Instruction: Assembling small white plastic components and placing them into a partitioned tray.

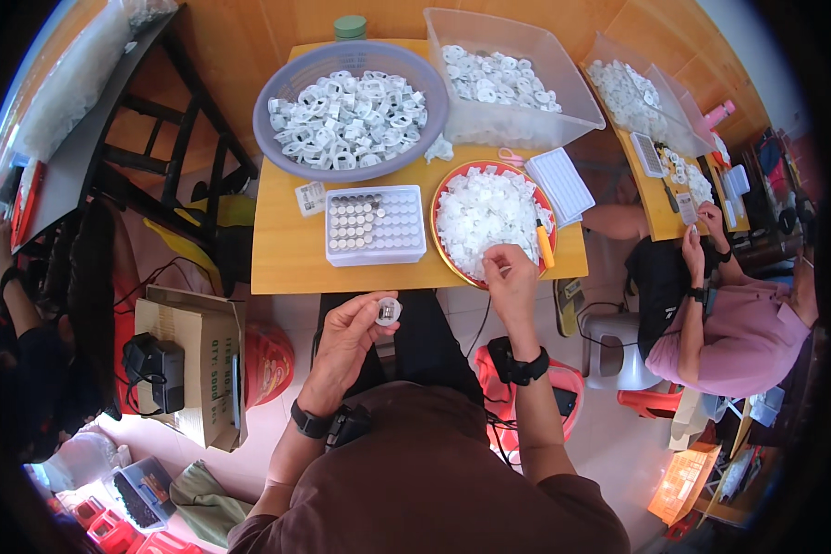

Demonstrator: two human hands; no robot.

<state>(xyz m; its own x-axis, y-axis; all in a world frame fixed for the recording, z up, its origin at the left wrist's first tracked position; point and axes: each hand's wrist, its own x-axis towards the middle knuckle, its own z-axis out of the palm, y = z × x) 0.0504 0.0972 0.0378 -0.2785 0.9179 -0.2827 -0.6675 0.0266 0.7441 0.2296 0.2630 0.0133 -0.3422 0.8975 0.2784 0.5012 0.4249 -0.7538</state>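
Head camera view, looking down past my brown shirt (434, 452). My left hand (349, 332) is nearest, to the left of the red-rimmed round tray (447, 263) and closer to me than it; its thumb and fingers grip a small round translucent white part (388, 311) with something metallic inside. My right hand (511, 277) is at the tray's near edge, thumb and fingers bent close together; I cannot tell whether they close on anything. A heap of small white plastic pieces (478, 222) fills the tray, and a yellow-handled tool (545, 247) lies at its right side. Left of the tray, a white box (379, 259) carries rows of small silver discs (349, 243). Just beyond the tray to the right sits a white gridded tray (560, 185). Farther beyond it, a grey-purple basket (272, 152), to the left, and a clear plastic bin (517, 134) both hold white plastic parts.
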